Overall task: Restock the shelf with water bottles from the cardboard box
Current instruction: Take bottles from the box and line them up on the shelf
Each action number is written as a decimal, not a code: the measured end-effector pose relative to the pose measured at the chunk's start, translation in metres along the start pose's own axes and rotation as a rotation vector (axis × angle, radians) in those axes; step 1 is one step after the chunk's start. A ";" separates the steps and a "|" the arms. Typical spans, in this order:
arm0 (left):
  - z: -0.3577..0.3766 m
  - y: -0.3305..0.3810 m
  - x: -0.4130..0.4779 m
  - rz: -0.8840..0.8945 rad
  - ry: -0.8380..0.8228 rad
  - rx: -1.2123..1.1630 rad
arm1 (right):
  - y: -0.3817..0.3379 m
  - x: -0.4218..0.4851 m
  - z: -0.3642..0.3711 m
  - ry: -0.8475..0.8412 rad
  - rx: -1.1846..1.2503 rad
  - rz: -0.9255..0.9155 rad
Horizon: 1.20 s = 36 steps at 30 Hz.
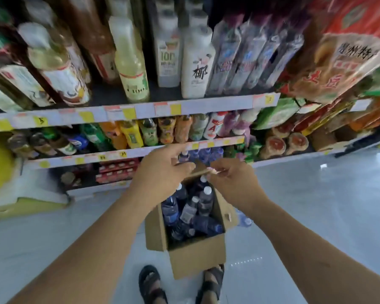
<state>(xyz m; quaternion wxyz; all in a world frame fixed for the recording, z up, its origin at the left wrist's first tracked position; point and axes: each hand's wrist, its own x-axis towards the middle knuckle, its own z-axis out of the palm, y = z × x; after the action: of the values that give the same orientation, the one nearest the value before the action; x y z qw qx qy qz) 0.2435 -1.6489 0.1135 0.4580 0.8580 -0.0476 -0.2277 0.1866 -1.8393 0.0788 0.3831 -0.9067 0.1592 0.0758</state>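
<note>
Box [198, 257] plain brown. Bottles [205, 200] in it: dk blue labels, white caps. Floor [316, 216] pale grey-white. Sandals [150, 284] black. Shelf edge [206, 104] white w/ yellow + pink tags. Packs [116, 170] red. Tall bottle [196, 66] white, black character. Slim bottle [131, 69] pale yellow.

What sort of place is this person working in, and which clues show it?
Most likely a small grocery or convenience shop: shelves packed with bottled drinks, price tags along the shelf edges, and an open cardboard box of water bottles on the floor.
</note>
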 end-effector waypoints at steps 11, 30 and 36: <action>0.137 -0.200 0.054 -0.268 -0.049 0.125 | 0.215 0.079 0.168 -0.171 -0.307 0.152; 0.129 -0.155 0.028 -0.205 -0.135 -0.003 | 0.126 0.030 0.084 0.042 -0.339 -0.160; 0.057 -0.036 -0.010 -0.008 -0.234 -0.036 | -0.019 -0.015 -0.048 0.101 -0.172 -0.324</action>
<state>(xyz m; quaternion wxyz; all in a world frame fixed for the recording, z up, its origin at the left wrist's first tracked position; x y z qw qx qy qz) 0.2048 -1.6690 0.0605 0.4637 0.8174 -0.0934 -0.3289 0.1799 -1.8575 0.1286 0.3029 -0.9526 0.0229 -0.0193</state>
